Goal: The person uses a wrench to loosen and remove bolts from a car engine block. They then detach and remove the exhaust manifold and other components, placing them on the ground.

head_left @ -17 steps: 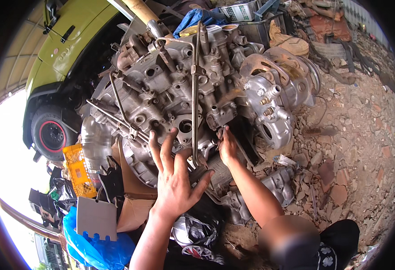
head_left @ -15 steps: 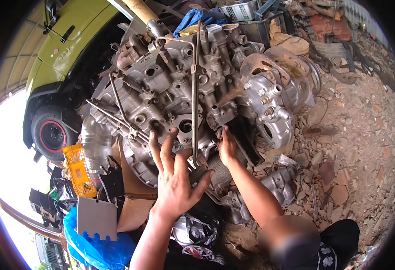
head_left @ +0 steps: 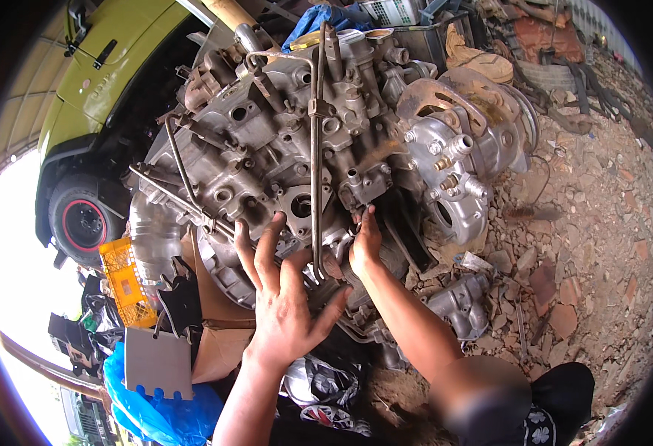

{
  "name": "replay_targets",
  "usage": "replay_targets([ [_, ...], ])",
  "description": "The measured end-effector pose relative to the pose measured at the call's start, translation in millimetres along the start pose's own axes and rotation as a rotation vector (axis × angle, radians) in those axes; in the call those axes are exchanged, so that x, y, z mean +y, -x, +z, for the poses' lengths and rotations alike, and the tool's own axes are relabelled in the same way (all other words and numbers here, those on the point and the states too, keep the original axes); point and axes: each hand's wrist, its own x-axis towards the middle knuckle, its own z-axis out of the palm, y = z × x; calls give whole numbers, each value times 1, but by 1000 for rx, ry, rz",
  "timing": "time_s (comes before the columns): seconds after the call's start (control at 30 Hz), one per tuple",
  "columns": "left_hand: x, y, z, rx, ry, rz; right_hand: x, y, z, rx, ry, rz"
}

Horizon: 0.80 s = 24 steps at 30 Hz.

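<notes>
Currently | left hand [head_left: 285, 305]: fingers [head_left: 267, 256] spread over engine [head_left: 267, 152] edge | right hand [head_left: 366, 244]: fingers' grip unclear | rubble [head_left: 579, 223] rightward

Below the engine [head_left: 267, 141], the left hand [head_left: 288, 308] and left forearm [head_left: 253, 390] are bare, as are the right hand [head_left: 366, 245] and right forearm [head_left: 408, 320], while farther from the engine shows black cloth [head_left: 540, 431] with white clover-like marks, its link to the right forearm lost in blur.

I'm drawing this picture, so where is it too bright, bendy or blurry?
Head view: white glare washes out the left side, beyond the yellow crate; head view: fisheye distortion curves the roof, with black corners; head view: a round blurred patch sits lower right, while the engine and left hand look clearer.
</notes>
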Motion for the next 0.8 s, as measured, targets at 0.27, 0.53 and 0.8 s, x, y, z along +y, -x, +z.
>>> replay_targets([
  [0.27,0,-1,1,17,56,8,-16,-60,-69,-398,923,-457],
  [0.53,8,-1,-9,-34,-21,7,-52,-42,-56,-420,1222,-753],
  [0.8,9,0,-7,-2,32,18,-35,-44,-63,-394,846,-493],
])
